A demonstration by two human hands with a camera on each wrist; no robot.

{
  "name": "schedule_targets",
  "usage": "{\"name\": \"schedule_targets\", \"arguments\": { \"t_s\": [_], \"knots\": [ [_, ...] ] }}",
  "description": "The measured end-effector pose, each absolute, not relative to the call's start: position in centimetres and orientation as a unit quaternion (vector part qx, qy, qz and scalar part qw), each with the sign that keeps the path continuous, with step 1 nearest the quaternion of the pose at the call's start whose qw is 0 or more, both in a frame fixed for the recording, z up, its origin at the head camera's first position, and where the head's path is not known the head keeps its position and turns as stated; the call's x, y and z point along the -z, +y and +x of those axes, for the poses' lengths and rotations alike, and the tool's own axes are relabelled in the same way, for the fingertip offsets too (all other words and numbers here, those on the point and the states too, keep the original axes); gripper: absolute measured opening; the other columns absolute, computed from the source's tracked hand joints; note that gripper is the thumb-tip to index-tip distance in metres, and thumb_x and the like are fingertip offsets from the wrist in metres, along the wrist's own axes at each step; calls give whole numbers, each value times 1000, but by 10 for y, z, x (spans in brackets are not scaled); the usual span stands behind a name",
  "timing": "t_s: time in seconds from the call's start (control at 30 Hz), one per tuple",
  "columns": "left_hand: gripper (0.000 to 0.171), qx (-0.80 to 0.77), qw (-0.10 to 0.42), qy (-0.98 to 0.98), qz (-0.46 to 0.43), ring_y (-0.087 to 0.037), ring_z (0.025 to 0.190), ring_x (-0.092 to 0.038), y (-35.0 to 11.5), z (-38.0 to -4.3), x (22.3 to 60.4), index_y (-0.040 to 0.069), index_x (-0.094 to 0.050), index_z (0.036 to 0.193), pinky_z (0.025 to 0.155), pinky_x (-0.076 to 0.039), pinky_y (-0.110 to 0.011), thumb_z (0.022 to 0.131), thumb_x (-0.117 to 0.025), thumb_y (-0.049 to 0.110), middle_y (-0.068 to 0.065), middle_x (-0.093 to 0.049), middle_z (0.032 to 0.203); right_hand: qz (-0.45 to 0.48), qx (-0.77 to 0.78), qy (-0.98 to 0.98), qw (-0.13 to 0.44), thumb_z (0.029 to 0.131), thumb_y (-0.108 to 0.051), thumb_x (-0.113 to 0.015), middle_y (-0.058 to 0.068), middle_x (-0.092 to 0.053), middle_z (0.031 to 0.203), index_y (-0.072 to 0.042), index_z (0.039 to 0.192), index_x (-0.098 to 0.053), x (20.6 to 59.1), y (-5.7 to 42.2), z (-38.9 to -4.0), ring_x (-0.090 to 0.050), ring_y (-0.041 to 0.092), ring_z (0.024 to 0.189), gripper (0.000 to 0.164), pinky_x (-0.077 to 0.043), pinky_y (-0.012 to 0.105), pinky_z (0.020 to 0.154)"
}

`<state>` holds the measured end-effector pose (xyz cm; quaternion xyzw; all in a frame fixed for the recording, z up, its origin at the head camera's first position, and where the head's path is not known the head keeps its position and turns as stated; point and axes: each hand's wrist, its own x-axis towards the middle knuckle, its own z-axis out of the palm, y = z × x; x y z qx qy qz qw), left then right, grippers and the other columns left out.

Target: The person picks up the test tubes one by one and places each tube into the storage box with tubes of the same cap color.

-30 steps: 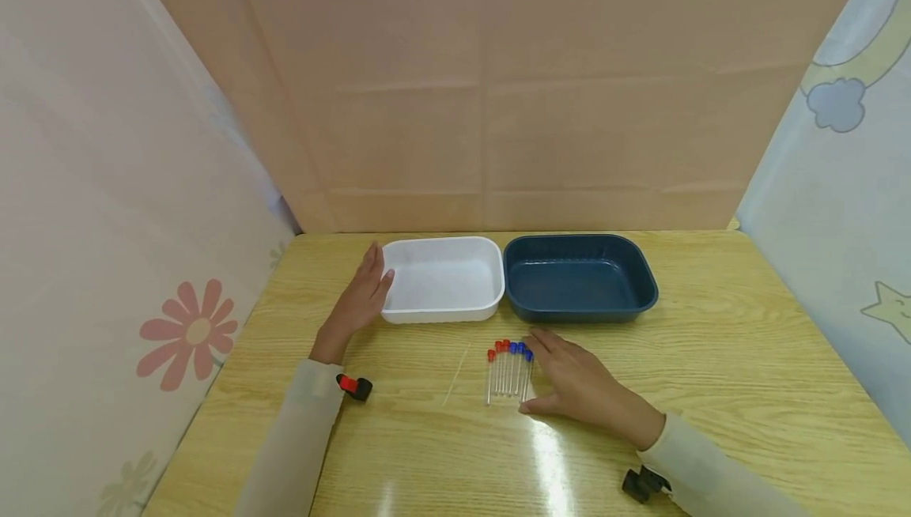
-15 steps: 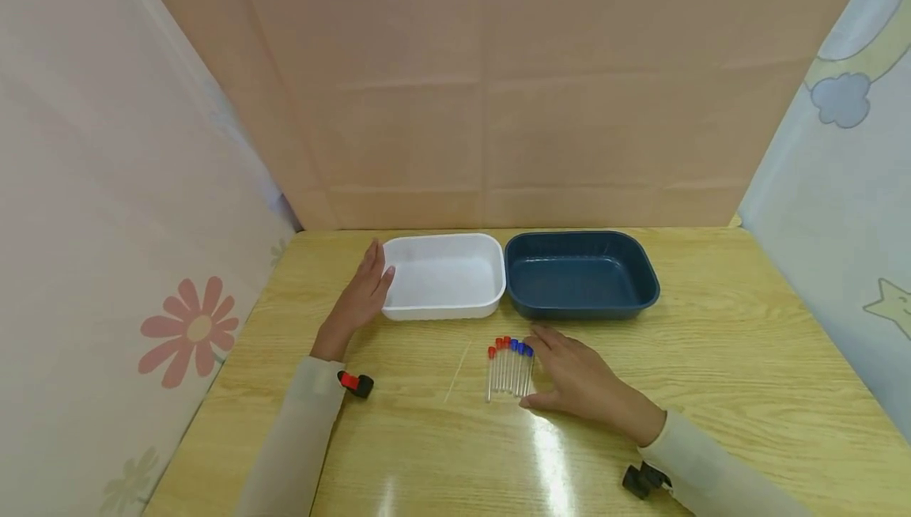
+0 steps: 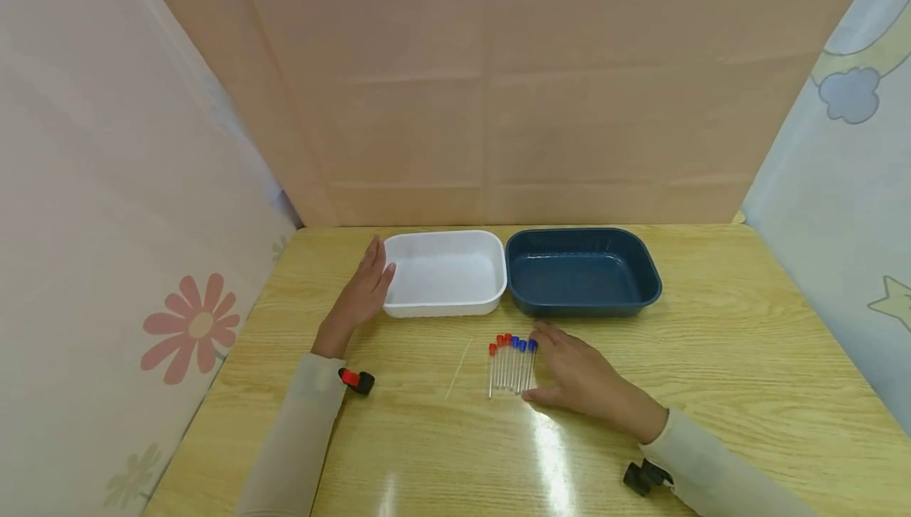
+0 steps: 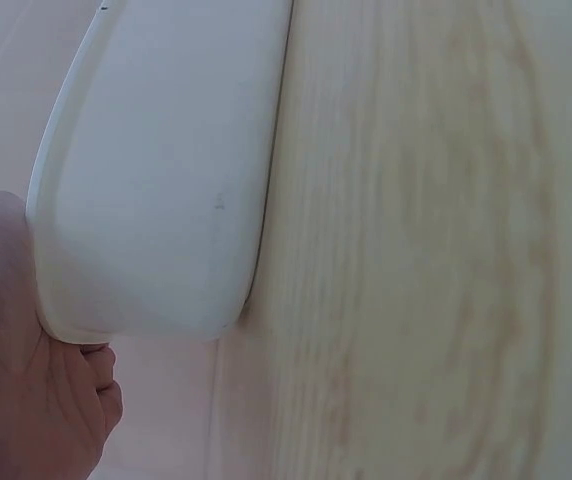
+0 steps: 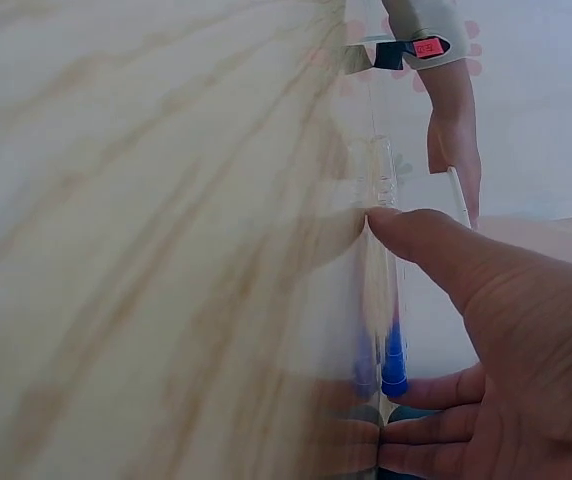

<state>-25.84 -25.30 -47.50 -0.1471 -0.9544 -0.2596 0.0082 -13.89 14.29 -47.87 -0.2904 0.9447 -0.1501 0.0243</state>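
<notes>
In the head view my left hand (image 3: 361,292) is at the left end of the white tray (image 3: 444,312), its thumb over the rim and its fingers along the outside. The left wrist view shows the tray's outer wall (image 4: 166,180) with the thumb at its rim. Capped clear test tubes lie side by side on the table, red caps (image 3: 500,341) left and blue caps (image 3: 523,345) right. My right hand (image 3: 584,375) holds the rightmost blue-capped test tube (image 3: 531,367) lengthwise, index finger at the cap and thumb by the bottom end. The right wrist view shows its blue cap (image 5: 394,370) touching a finger.
A dark blue tray (image 3: 584,311) stands right of the white tray, close against it. A thin pale strip (image 3: 459,368) lies left of the tubes. A brown sheet (image 3: 484,106) rises behind the wooden table (image 3: 726,343), with patterned cloths at both sides.
The rightmost blue-capped tube has shifted slightly right and away from the person, with my right hand. My left hand stays at the white tray. The head view has tilted slightly.
</notes>
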Motion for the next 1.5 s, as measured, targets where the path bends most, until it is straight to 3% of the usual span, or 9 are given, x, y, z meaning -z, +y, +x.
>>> {"name": "schedule_targets", "arguments": {
  "t_s": [0.23,0.57,1.07,1.3,1.5],
  "knots": [
    [71,262,7,-955,-140,-32,156,2,-253,-258,474,0,2,160,123,-11,-52,111,-18,48,-11,11,170,-282,179,942,39,78,-51,-84,26,-44,152,9,145,-46,475,147,-142,-47,40,138,97,-44,54,107],
    [71,273,16,-950,-152,-37,155,-2,-253,-259,478,-5,-2,159,123,-12,-52,112,-17,46,-18,5,169,-301,213,929,36,83,-49,-82,25,-44,152,4,150,-42,451,151,-145,-53,43,132,94,-48,56,101],
    [72,270,0,-953,-134,-33,156,-1,-252,-257,476,2,1,161,124,-12,-50,111,-17,50,-7,11,170,-315,254,913,45,84,-53,-80,20,-50,149,-2,151,-41,434,147,-146,-53,39,133,93,-48,53,103],
    [71,269,1,-953,-137,-33,156,0,-253,-256,478,1,2,161,123,-12,-51,111,-17,48,-15,6,170,-323,243,914,31,82,-48,-83,21,-50,149,0,151,-41,421,141,-146,-52,41,133,94,-47,54,103],
    [71,292,8,-944,-151,-35,156,0,-252,-255,476,-1,1,160,124,-10,-51,112,-20,46,-11,10,169,-325,244,913,19,81,-44,-85,22,-51,148,-1,152,-40,413,137,-151,-53,41,132,95,-48,54,103]
  ]
}}
